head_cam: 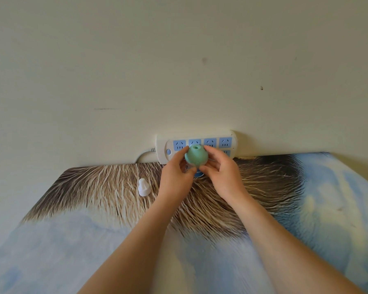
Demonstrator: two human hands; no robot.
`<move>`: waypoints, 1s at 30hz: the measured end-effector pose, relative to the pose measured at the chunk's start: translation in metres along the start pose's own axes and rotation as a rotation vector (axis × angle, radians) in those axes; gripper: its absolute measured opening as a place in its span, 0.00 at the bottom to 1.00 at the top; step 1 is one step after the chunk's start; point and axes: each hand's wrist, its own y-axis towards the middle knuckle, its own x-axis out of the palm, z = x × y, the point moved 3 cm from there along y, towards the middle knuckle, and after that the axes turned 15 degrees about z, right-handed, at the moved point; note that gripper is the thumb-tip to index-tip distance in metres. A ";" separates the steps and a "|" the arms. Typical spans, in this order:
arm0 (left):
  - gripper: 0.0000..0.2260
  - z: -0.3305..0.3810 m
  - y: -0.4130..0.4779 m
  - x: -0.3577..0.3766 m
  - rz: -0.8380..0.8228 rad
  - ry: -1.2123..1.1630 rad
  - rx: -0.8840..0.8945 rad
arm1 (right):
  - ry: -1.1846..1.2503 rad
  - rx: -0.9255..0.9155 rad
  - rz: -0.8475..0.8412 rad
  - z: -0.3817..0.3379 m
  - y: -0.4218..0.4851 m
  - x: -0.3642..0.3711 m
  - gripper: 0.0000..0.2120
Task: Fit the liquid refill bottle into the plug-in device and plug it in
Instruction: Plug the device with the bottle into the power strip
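Note:
A green dome-shaped plug-in device (196, 157) with a small hole on top is held between both my hands, just in front of a white power strip (162, 152) with blue sockets that leans against the wall. My left hand (175, 175) pinches the device's left side. My right hand (222, 174) grips its right side and underside. A bit of blue, the refill bottle (198, 174), shows below the device between my fingers; most of it is hidden. A white bottle cap (143, 187) stands on the surface to the left.
The surface is a printed cloth (285, 198) with brown fur-like and pale blue patterns. A plain cream wall (179, 71) rises behind. The strip's white cable (145, 155) runs off to the left along the wall.

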 end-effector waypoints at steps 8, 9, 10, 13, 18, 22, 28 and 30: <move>0.25 -0.003 0.000 0.004 0.075 0.053 0.038 | -0.057 -0.052 0.055 -0.002 -0.001 0.002 0.23; 0.25 -0.003 0.000 0.004 0.083 0.060 0.041 | -0.076 -0.066 0.062 -0.002 -0.002 0.003 0.22; 0.25 -0.004 0.000 0.005 0.091 0.061 0.041 | -0.094 -0.081 0.072 -0.003 -0.002 0.004 0.22; 0.24 -0.004 0.001 0.005 0.102 0.039 0.027 | -0.134 -0.109 0.100 -0.005 -0.004 0.007 0.21; 0.27 -0.007 0.002 0.003 0.031 -0.052 -0.023 | -0.061 -0.041 0.072 0.000 0.000 0.001 0.19; 0.30 -0.011 0.002 0.005 0.010 -0.081 -0.038 | -0.036 0.002 0.072 0.005 0.000 0.000 0.20; 0.32 -0.003 0.003 0.000 0.079 -0.120 -0.056 | -0.059 0.018 0.115 0.004 0.002 0.000 0.20; 0.31 0.008 0.003 -0.007 0.157 -0.147 -0.043 | -0.092 -0.005 0.204 -0.001 0.002 -0.005 0.18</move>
